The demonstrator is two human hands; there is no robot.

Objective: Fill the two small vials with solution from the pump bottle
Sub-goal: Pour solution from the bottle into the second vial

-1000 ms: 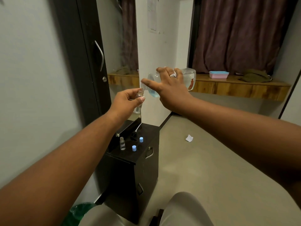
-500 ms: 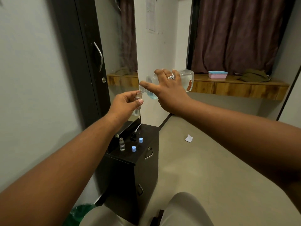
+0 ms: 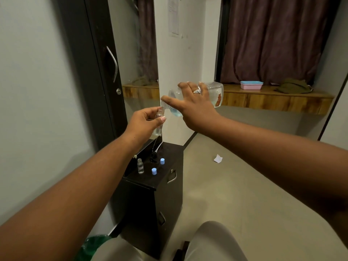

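Tipping bottle (image 3: 212, 91) touches left grip's (image 3: 145, 122) vial (image 3: 159, 119).

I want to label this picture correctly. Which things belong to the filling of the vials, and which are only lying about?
Belong to the job:
- bottle, tipped in right hand
- vial in left hand
- second vial on cabinet
- two blue caps
- black pump head

Lying about:
- pink box
- paper scrap

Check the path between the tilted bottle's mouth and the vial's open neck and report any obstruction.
Nothing visible blocks it. The clear plastic bottle, gripped tilted in the right hand, has its mouth right at the neck of the small clear glass vial pinched in the left hand.
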